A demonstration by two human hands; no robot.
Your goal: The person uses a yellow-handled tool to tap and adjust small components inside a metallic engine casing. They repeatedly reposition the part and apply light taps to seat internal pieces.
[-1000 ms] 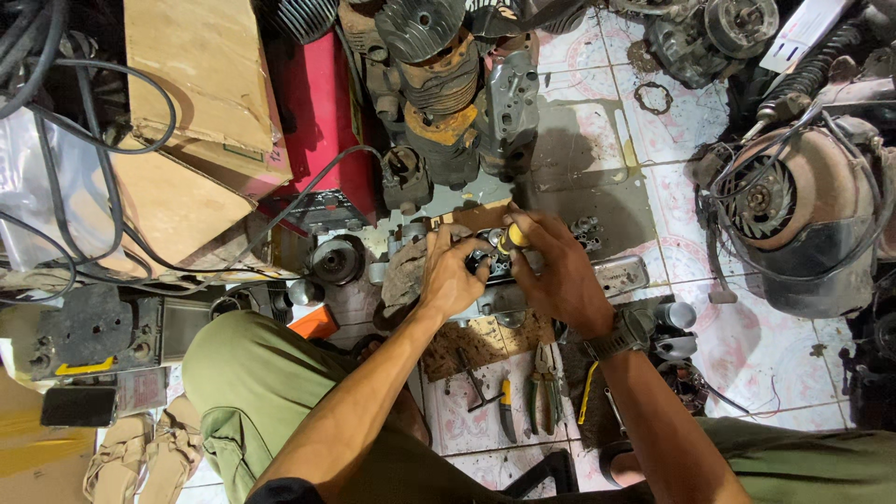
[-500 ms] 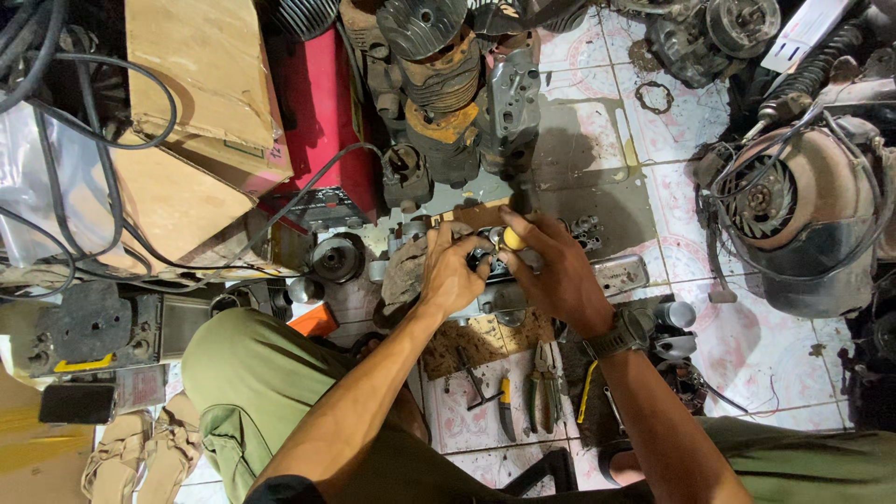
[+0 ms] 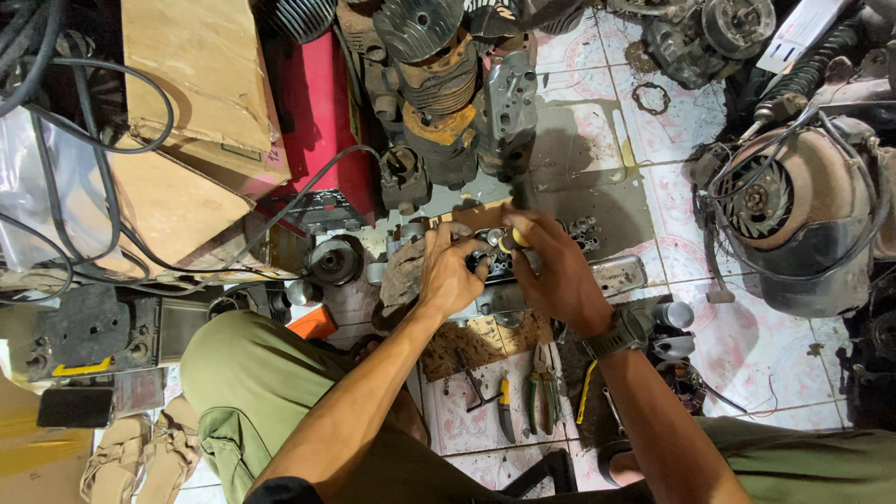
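Both hands meet over a grimy grey metal engine part (image 3: 523, 280) on the tiled floor (image 3: 672, 215). The left hand (image 3: 448, 275) clasps its edge; the right hand (image 3: 551, 271) pinches a yellow-handled tool (image 3: 510, 242).

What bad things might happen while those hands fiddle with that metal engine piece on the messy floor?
The left hand and right hand both press on the metal engine part, so a slip might pinch a finger. The yellow-tipped tool in the right hand could skid off. Any small piece that drops may get lost among the pliers and clutter on the tiled floor.
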